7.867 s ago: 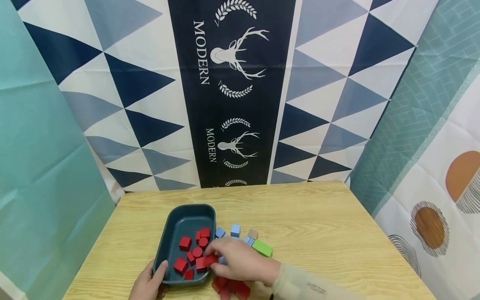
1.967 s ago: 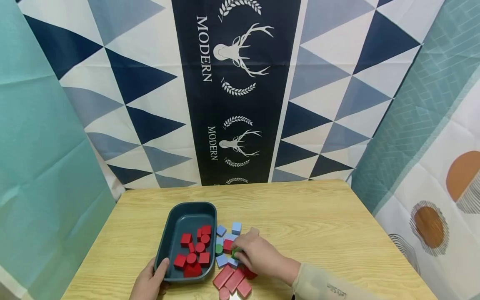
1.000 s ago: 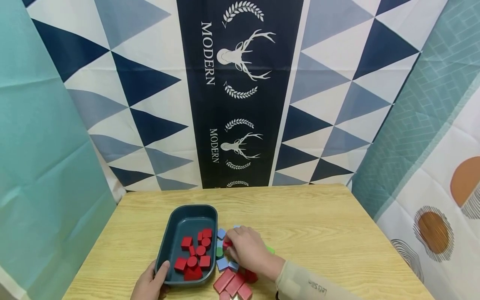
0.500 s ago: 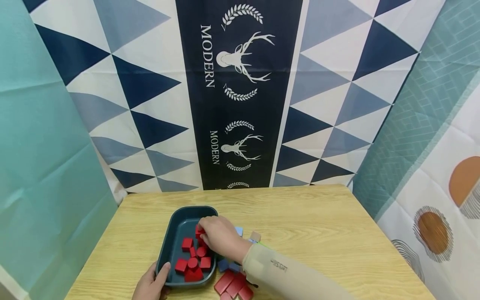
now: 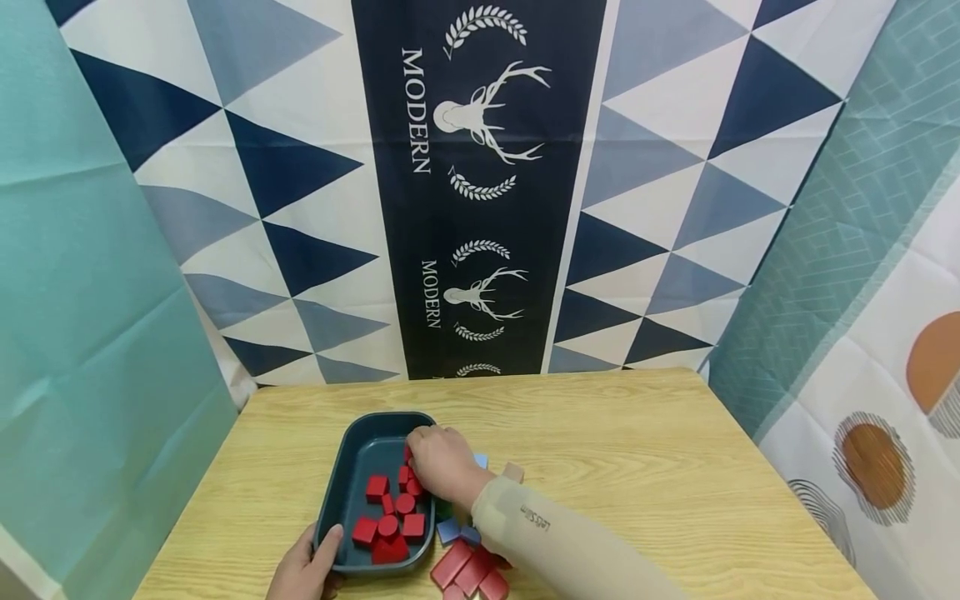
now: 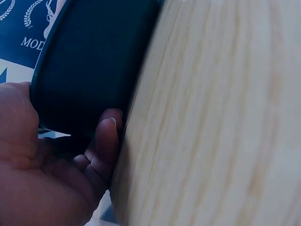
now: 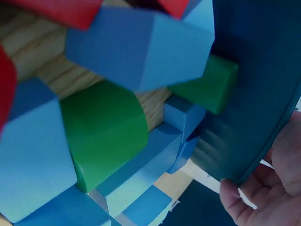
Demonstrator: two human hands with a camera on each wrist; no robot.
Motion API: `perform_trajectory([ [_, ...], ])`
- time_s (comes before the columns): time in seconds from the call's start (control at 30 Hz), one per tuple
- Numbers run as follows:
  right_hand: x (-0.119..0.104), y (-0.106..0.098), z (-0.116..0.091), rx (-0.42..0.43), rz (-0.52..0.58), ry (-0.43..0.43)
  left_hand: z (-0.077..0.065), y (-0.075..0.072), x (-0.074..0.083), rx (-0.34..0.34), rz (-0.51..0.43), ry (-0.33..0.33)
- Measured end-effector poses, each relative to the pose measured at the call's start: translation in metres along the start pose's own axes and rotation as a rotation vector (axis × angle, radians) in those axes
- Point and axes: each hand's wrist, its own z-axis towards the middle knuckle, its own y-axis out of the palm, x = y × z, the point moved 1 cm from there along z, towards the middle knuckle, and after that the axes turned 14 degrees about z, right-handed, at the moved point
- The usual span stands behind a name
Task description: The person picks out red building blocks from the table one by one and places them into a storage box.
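Observation:
My left hand (image 5: 303,567) grips the dark teal tray (image 5: 351,454) at its near left corner, thumb over the rim. In the left wrist view, fingers curl against the underside of the tray (image 6: 94,66). My right hand (image 5: 447,462) reaches over the tray's right rim with curled fingers, pinching a red block (image 5: 408,452) that is mostly hidden by them. Several red blocks lie in the tray, among them a cube (image 5: 377,488) and a cylinder (image 5: 405,504). In the right wrist view, the right hand (image 7: 265,188) is at the tray's rim.
Right of the tray lie red blocks (image 5: 472,571), blue blocks (image 5: 448,532) and a tan block (image 5: 513,472), partly under my right sleeve (image 5: 555,533). Green blocks (image 7: 106,134) sit among the blue ones. A patterned curtain (image 5: 480,192) hangs behind the table (image 5: 600,450).
My right hand has picked a red block from the loose pile and carried it left into the tray, then shifted slightly up and right. The left hand keeps its grip.

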Motion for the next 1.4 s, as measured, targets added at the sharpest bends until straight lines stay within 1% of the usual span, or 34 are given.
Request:
perform_trajectory([
  [0.1,-0.001,0.0,-0.004,-0.017,0.013,-0.003,-0.001,0.0,-0.001,-0.006,0.007,-0.004],
  [0.2,0.0,-0.001,-0.01,-0.024,0.069,-0.022,-0.001,0.0,-0.001,-0.01,0.016,-0.007],
  [0.33,0.006,-0.007,-0.021,0.0,0.17,-0.094,-0.003,0.001,-0.002,-0.019,0.018,-0.016],
  [0.4,0.01,-0.012,-0.03,0.022,0.203,-0.128,-0.004,0.002,-0.002,-0.023,0.016,-0.021],
  [0.5,0.02,-0.017,-0.047,0.044,0.229,-0.15,-0.004,0.002,-0.003,-0.026,0.02,-0.02],
  [0.57,0.028,-0.019,-0.06,0.038,0.245,-0.149,-0.003,0.002,-0.004,-0.023,0.027,-0.018],
  [0.7,0.039,-0.026,-0.09,-0.016,0.269,-0.165,-0.002,0.001,-0.005,-0.023,0.037,-0.024],
  [0.87,0.041,-0.032,-0.126,-0.085,0.295,-0.198,-0.002,0.0,-0.003,-0.025,0.041,-0.029],
  [0.97,0.039,-0.032,-0.145,-0.111,0.312,-0.248,-0.001,0.0,-0.002,-0.017,0.043,-0.027],
  [1.07,0.038,-0.03,-0.16,-0.117,0.284,-0.318,-0.001,0.001,-0.002,-0.014,0.047,-0.025],
  [1.17,0.04,-0.026,-0.17,-0.104,0.25,-0.378,-0.001,0.002,-0.002,-0.017,0.05,-0.019],
  [1.27,0.047,-0.025,-0.176,-0.091,0.255,-0.366,0.0,0.001,-0.001,-0.016,0.056,-0.006],
  [1.4,0.059,-0.029,-0.18,-0.084,0.285,-0.25,0.002,0.0,0.002,-0.014,0.059,0.003],
])
